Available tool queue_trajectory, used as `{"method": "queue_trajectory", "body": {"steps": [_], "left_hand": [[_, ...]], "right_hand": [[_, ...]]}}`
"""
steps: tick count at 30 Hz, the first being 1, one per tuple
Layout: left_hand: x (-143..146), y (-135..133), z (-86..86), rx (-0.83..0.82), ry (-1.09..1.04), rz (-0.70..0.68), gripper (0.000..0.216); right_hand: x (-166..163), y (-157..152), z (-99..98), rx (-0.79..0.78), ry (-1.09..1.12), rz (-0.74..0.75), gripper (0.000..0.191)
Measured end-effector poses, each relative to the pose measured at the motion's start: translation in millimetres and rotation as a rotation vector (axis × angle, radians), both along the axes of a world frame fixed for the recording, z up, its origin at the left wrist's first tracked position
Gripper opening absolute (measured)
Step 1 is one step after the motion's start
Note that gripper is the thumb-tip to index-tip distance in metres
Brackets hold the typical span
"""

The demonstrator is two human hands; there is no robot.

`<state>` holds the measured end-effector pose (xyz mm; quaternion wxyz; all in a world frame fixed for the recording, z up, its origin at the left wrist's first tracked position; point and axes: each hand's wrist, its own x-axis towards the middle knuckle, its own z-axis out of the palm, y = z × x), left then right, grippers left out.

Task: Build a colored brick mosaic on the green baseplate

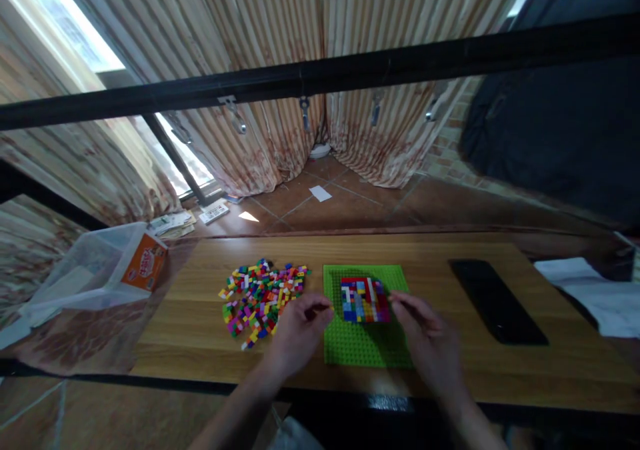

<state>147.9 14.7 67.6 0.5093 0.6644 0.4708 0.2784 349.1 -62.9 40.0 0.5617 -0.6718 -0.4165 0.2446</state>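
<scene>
A green baseplate (367, 347) lies on the wooden table (190, 330), with a patch of red, blue, white and yellow bricks (365, 299) built on its far half. A heap of small loose coloured bricks (257, 295) lies to its left. My left hand (299, 330) sits between the heap and the plate's left edge, fingers curled in a pinch; what they hold is too small to make out. My right hand (427, 340) rests at the plate's right edge, fingers curled toward the built patch, its fingertips close to it.
A black phone (497, 300) lies flat on the table's right part. A clear plastic box (85, 273) with an orange packet (144, 265) stands off the left end. White paper (595, 293) lies at the far right. A black bar (320, 77) crosses overhead.
</scene>
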Motion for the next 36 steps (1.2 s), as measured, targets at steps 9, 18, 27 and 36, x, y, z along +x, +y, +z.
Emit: {"method": "queue_trajectory", "body": {"steps": [9,18,27,36], "left_hand": [[29,-53,0.3,-0.550,-0.343,-0.022,0.032],[37,-49,-13.2,-0.176,-0.126,-0.012,0.024],[25,-23,-17.2,0.315,0.187,0.114,0.022],[23,-19,-52.0,0.413,0.224,0.085,0.036]], "right_hand": [[-41,-51,-4.6,-0.037,-0.111,0.286,0.024],[-7,-41,-4.0,-0.081,-0.116,0.104,0.023],[20,4,-12.5,-0.063,-0.036,-0.010,0.029],[50,49,-25.2,-0.065,-0.068,0.221,0.024]]}}
